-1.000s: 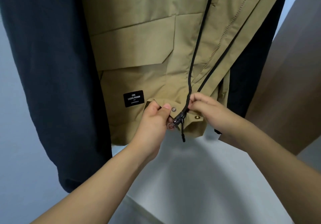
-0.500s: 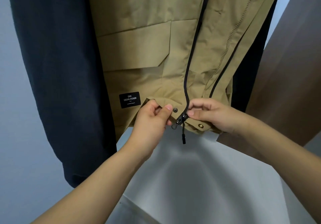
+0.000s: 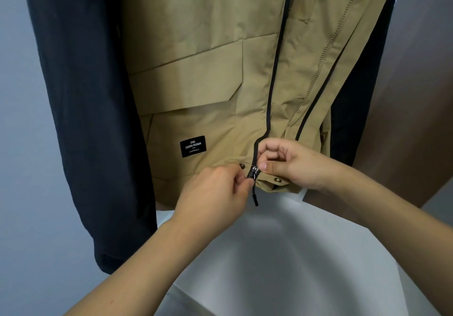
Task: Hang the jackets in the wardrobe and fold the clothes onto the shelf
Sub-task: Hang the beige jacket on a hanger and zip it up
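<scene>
Partly hidden: zipper slider (left hand pinching); jacket top cropped

Left hand: fingers curled, pinching, forearm raised.
Right hand: fingers curled, thumb pinching, forearm raised.

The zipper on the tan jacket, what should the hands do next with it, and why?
Probably slide the zipper upward. It sits at the very bottom of the tan jacket, the left hand pinches it, the right hand holds the hem beside it, and the front above looks open.
</scene>
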